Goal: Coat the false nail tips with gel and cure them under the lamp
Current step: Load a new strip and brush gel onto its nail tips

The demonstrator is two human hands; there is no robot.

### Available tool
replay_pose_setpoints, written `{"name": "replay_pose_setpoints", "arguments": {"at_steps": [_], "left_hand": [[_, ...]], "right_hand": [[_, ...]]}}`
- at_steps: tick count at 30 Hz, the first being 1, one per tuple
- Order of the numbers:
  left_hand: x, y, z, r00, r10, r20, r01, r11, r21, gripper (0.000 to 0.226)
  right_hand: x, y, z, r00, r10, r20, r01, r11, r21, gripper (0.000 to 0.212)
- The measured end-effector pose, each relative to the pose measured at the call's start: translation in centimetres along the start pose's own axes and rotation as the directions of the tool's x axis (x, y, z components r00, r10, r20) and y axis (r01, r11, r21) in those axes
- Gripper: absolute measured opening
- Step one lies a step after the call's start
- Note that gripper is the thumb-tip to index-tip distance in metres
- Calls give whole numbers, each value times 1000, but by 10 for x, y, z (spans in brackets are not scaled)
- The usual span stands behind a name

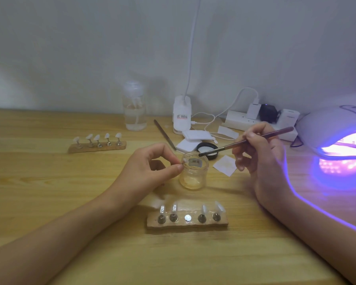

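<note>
Thumb and forefinger of the left hand point(152, 164) pinch a pale false nail tip point(184, 160) just beside the rim of the clear gel jar point(193, 175). Curled fingers of the right hand point(261, 159) grip a slim brown brush point(247, 141), bristles over the jar mouth. Tan holder strip point(187, 224) lies before the jar; glowing white curing lamp point(335, 128) occupies the right edge; bare wooden tabletop point(49, 182) extends left.

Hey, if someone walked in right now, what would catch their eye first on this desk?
The curing lamp at the right edge, throwing violet light over the table. Mid-table, the left hand pinches a nail tip beside an open gel jar, while the right hand holds a brush over it.
</note>
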State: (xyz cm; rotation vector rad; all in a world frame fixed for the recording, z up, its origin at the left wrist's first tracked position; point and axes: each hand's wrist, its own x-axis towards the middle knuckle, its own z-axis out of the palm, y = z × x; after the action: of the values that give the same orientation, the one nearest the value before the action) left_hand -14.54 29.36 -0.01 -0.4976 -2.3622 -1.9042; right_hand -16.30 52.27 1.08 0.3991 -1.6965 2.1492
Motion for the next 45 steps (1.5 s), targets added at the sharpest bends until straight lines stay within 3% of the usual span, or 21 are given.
{"name": "replay_pose_setpoints", "arguments": {"at_steps": [11,16,20,25,27,31,35,41,45], "left_hand": [[0,1,1,1000,-3,-5,3,1000,-20,14],[-1,6,-2,998,-18,-58,13,997,-72,17],[-4,20,-8,986,-54,-156,33,990,-135,9],[-18,39,-4,998,-57,5,57,998,-27,8],[-25,46,-1,998,-1,63,1,1000,-7,15],[-41,44,2,974,130,187,-159,976,148,7],[-51,28,10,976,87,201,-128,971,200,15],[-51,18,14,982,46,183,-101,948,302,7],[-53,18,11,979,51,196,-108,950,294,19]], "right_hand": [[6,-2,-10,993,-117,7,117,993,-31,20],[10,2,-13,996,-8,-90,19,992,123,12],[11,4,-12,982,112,-152,-84,981,177,28],[12,5,-11,972,171,-160,-139,972,190,41],[11,6,-11,973,173,-152,-144,972,187,41],[11,7,-11,977,169,-130,-149,977,153,25],[11,6,-11,975,187,-123,-173,978,120,19],[11,6,-10,975,190,-117,-182,980,79,13],[10,6,-10,976,192,-107,-184,980,77,14]]}}
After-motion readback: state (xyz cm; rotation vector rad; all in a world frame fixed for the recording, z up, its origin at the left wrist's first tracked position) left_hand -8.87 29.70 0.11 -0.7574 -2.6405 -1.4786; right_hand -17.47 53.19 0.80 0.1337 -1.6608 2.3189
